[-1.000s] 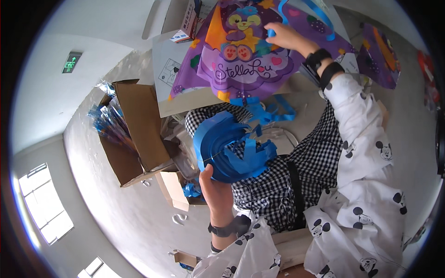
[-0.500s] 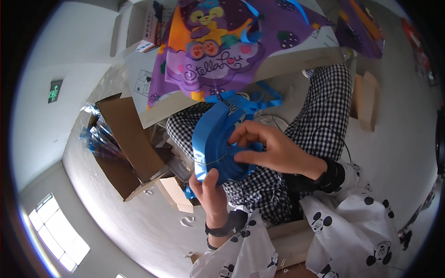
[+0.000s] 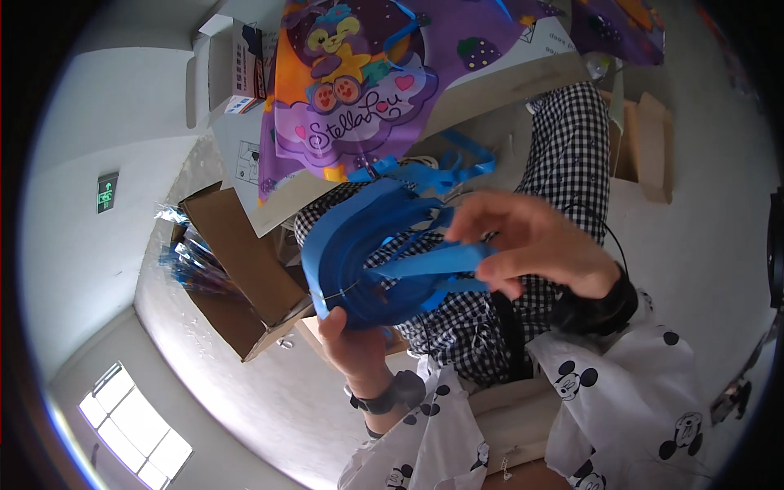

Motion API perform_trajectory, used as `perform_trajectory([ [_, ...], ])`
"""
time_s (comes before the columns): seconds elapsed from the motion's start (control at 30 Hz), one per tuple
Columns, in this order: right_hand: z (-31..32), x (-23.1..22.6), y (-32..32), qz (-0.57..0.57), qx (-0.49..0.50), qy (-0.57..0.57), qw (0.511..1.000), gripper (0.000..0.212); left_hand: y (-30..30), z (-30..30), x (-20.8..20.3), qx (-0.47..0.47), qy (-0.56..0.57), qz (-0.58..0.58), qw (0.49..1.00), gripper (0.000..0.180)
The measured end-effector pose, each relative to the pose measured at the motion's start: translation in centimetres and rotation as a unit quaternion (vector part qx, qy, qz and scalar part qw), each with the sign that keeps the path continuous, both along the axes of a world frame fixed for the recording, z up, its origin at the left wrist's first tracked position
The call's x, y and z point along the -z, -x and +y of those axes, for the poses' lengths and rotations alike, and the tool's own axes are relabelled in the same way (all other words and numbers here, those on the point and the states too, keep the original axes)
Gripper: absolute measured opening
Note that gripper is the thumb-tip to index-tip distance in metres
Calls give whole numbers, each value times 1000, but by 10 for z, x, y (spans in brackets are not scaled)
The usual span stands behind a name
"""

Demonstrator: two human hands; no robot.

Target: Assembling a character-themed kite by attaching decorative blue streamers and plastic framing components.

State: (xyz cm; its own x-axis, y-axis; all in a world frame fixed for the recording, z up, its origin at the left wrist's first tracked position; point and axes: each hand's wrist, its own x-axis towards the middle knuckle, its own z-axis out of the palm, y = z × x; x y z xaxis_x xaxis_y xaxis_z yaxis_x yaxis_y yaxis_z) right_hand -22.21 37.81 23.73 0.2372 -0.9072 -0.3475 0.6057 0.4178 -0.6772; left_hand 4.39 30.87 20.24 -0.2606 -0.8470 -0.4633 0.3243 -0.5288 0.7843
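Observation:
A loose coil of flat blue ribbon [image 3: 322, 253] is held up over my lap, with a thin cord or wire across its lower left side. My left hand [image 3: 357, 351] grips the coil's lower edge, thumb in front and the other fingers hidden behind. From the middle of the coil a blue strand [image 3: 429, 263] is drawn out to the right, into the closed thumb and fingers of my right hand [image 3: 539, 249]. Just beyond the coil, more blue ribbon [image 3: 457, 167] hangs in folds at the edge of a purple printed plastic sheet [image 3: 351, 106].
The purple sheet lies on a pale board or table [image 3: 506, 98]. An open cardboard box [image 3: 241, 253] with shiny plastic packs [image 3: 200, 261] stands at the left. Another open carton [image 3: 645, 147] is at the far right. My checked trousers [image 3: 572, 155] are below the ribbon.
My right hand has moved right, pulling a strand out from the coil's middle. The coil has turned to face me more and shifted slightly left with my left hand.

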Motion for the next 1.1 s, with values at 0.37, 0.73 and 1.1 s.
perform_trajectory([
  [0.37,23,52,79,476,94,1,875,7,-13,-13,-15,-32,45,5,998,75],
  [0.73,-15,79,-10,755,67,220,613,14,13,4,-18,49,81,-6,995,82],
  [1.1,13,30,-42,293,149,56,943,35,68,16,-30,197,259,-216,920,33],
])
